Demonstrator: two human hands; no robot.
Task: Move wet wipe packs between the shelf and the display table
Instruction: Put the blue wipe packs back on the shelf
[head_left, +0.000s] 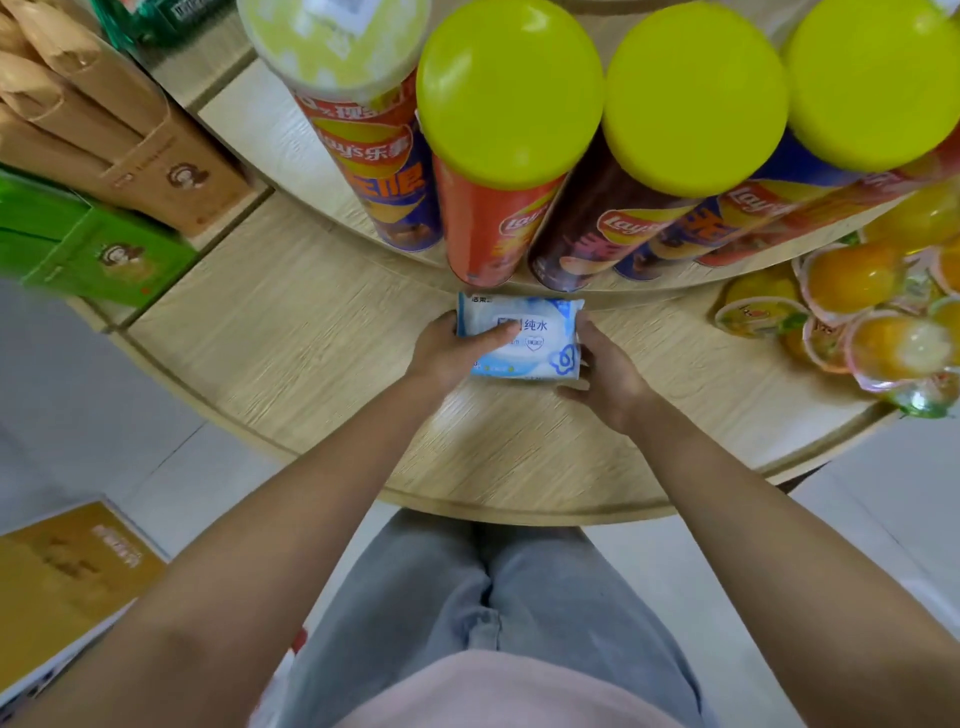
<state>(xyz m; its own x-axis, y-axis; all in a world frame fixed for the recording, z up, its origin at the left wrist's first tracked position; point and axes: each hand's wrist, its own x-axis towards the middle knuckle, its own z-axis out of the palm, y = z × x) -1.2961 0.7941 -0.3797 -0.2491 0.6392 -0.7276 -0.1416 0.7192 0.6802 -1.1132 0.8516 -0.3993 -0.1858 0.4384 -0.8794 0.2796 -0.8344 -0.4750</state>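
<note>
**Pack gripped, cans tight ahead**

You grip the wet wipe pack (535, 338) two-handed: left hand (452, 353) with thumb across its top, right hand (610, 376) on the right end, low over the display table (291, 343). Chip cans (483, 228) stand just beyond; a forward nudge could topple them. Jelly cups (852, 312) sit farther right. There's open room left and toward you, to the rim.

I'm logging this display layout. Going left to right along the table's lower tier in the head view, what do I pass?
green boxes → left hand → wet wipe pack → right hand → orange jelly cups
</note>
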